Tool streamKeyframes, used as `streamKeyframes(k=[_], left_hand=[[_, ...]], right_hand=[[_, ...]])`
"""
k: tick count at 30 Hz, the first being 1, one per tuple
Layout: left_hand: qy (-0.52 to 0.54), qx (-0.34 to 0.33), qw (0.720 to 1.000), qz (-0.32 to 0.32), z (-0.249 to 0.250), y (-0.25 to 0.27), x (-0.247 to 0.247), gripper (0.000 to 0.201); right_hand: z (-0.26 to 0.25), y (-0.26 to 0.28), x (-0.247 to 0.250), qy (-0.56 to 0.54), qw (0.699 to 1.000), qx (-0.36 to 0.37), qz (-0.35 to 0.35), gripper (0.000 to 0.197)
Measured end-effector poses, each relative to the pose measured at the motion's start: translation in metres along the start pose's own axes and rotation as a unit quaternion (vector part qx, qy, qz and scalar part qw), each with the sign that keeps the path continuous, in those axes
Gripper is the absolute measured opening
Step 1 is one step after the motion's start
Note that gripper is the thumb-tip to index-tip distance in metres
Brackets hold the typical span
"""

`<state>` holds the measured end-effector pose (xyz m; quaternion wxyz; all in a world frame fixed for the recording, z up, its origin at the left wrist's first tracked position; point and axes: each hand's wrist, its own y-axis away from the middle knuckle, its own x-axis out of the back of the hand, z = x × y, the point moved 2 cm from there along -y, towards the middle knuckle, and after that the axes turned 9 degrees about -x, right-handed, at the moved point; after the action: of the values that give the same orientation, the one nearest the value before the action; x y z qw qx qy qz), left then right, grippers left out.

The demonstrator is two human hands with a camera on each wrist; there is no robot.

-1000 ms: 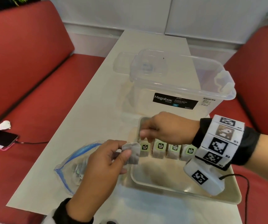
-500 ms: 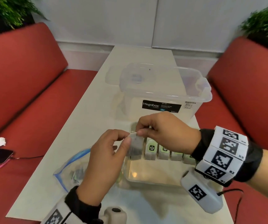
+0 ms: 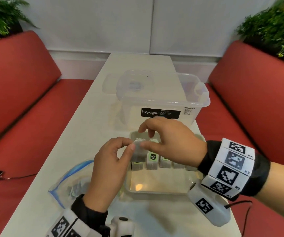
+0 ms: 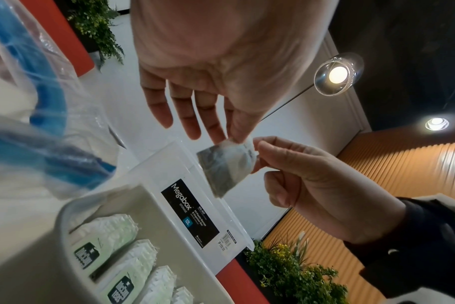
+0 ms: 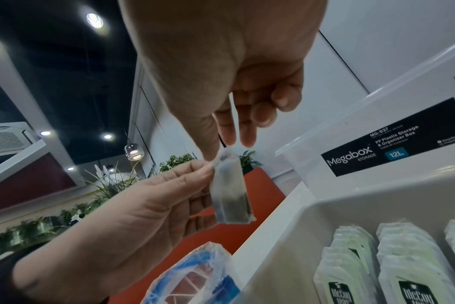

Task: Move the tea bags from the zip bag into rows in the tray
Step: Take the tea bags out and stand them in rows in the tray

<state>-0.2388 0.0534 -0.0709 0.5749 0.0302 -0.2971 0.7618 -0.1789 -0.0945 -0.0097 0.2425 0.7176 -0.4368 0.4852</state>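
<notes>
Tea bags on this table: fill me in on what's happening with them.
A person is passing one tea bag between hands above the tray: the left hand and right hand both pinch its top edge. A row of tea bags already stands in the tray. The zip bag, beside it, holds more.

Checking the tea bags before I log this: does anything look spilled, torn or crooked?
Nothing stands out. The held tea bag looks intact, pinched at its top by the left hand and right hand; the row in the tray looks even.
</notes>
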Motion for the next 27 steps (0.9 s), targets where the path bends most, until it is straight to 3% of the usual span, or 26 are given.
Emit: streamKeyframes(k=[8,12,16,22,27], left_hand=[[0.095,0.031,0.994,-0.042,-0.002,-0.003,-0.012,0.020],[0.209,0.070,0.974,-0.051,-0.001,-0.005,-0.013,0.022],[0.298,0.107,0.946,-0.076,0.000,-0.005,-0.015,0.022],[0.287,0.105,0.946,-0.112,0.004,-0.007,-0.016,0.015],[0.205,0.069,0.974,-0.062,-0.008,-0.005,-0.006,0.019]], right_hand=[[-0.004,0.003,0.003,-0.067,0.996,0.034,-0.044,0.021],[-0.001,0.000,0.009,-0.107,0.989,0.052,-0.086,0.025],[0.003,-0.001,0.015,-0.224,0.964,0.031,-0.142,0.023],[0.003,-0.008,0.015,-0.125,0.982,0.081,-0.119,0.004],[0.013,-0.020,0.012,-0.020,0.991,0.060,-0.116,0.007]])
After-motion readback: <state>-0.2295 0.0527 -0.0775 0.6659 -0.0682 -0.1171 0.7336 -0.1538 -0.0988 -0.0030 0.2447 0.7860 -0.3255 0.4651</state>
